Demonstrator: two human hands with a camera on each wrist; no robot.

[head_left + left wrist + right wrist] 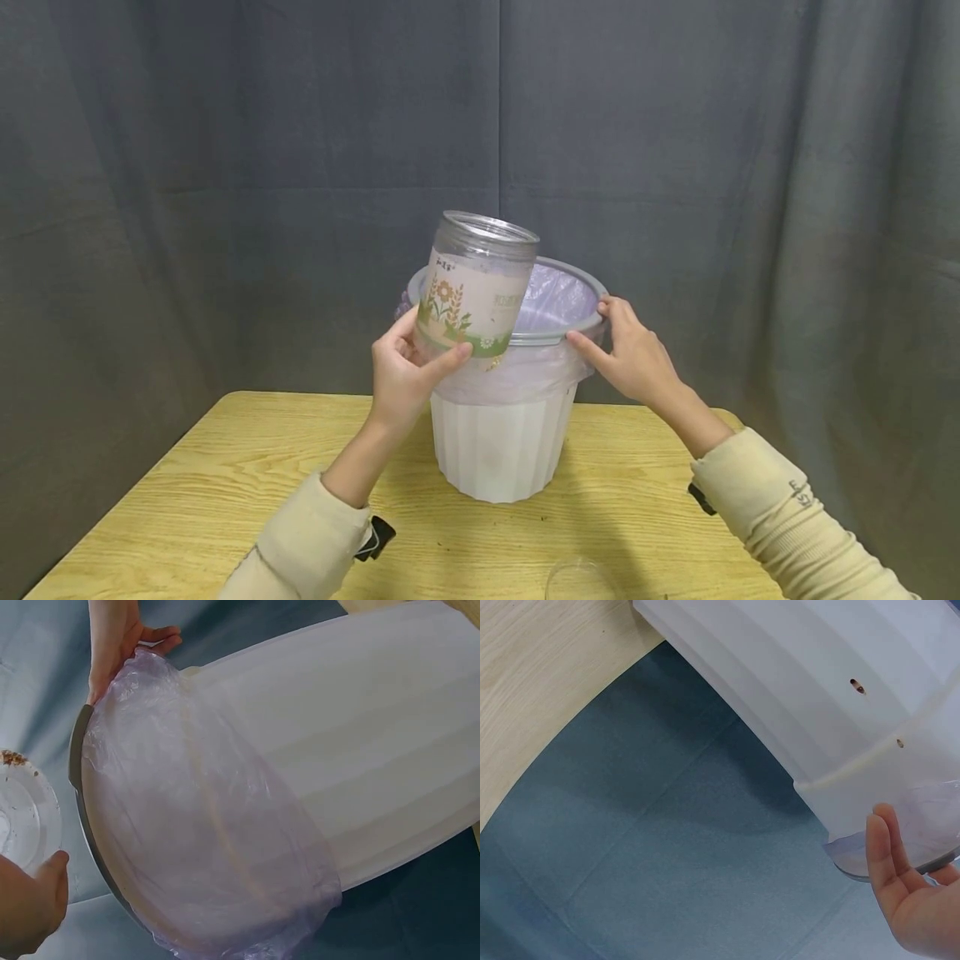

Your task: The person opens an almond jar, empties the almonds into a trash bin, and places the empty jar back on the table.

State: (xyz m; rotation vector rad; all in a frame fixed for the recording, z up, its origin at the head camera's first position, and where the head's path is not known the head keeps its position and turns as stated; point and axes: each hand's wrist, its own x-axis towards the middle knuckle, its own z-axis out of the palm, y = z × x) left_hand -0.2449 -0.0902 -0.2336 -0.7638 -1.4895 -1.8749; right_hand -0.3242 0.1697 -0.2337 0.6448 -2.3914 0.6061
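Observation:
My left hand (408,367) holds a clear plastic jar (476,287) with a flowered label near its base. The jar's mouth is uncovered and points up, leaning slightly right. Behind the jar stands a white trash bin (498,450) with a grey rim and a purple bag (558,292) folded over its edge. My right hand (637,354) grips the bin's rim at the right. In the right wrist view, fingers (881,859) of that hand lie along the bin's outside. Brown crumbs (13,757) show at the jar's base in the left wrist view.
The bin stands on a yellow wood-grain table (300,467). Near the table's front lies a clear round piece (581,579), partly cut off by the frame. Small dark crumbs (543,518) dot the tabletop. A grey curtain (337,167) hangs behind.

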